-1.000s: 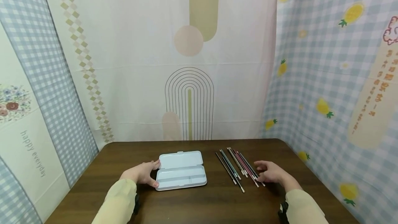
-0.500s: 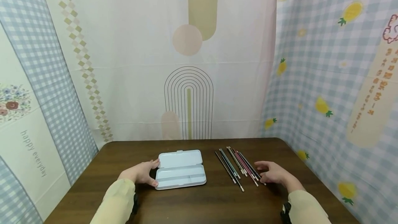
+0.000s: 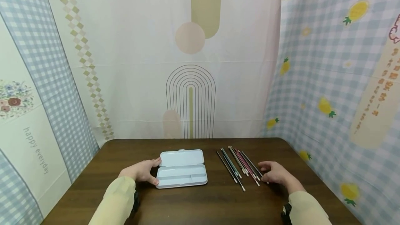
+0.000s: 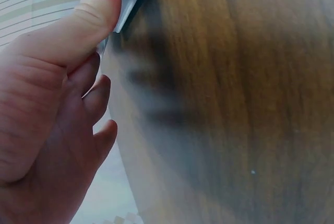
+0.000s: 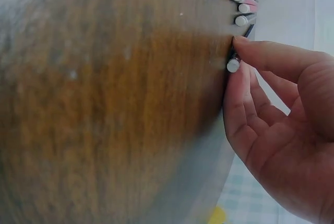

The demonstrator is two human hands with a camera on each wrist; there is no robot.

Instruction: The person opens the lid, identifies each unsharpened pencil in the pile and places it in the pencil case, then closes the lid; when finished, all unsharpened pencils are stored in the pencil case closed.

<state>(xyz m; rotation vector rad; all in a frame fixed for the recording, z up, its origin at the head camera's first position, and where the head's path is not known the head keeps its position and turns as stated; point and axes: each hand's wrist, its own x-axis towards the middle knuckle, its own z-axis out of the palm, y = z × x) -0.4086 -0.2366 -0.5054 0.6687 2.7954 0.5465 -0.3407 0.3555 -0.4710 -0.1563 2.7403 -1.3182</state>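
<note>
We see the left hand (image 3: 140,171) spread wide at the left end of a pale case (image 3: 173,182), its thumb on the near corner and its fingertips at the edge of the lid (image 3: 182,158). The right hand (image 3: 275,173) pinches the near end of a dark pencil (image 3: 251,163) between thumb and forefinger, the pencil lying slantwise with its far end beyond the hand.

The case lies unfolded, its lid laid back behind the divided tray. To its right, well apart from it, we find the other pencils (image 3: 231,163) in a loose fan, dark, greenish and pinkish, just beside the pinched one. All of this rests on a brown table (image 3: 187,207), with a pale patterned cloth (image 3: 140,79) hanging behind and a checked cloth with pineapples (image 3: 318,72) at the right.

From the left wrist we see only a corner of the case under the thumb, but also the lower fingers, loosely bent beneath it, which the head view hides. From the right wrist we get the pinched pencil's round white end and several more white ends above it; the head view gives us the pencils' whole spread and the case.
</note>
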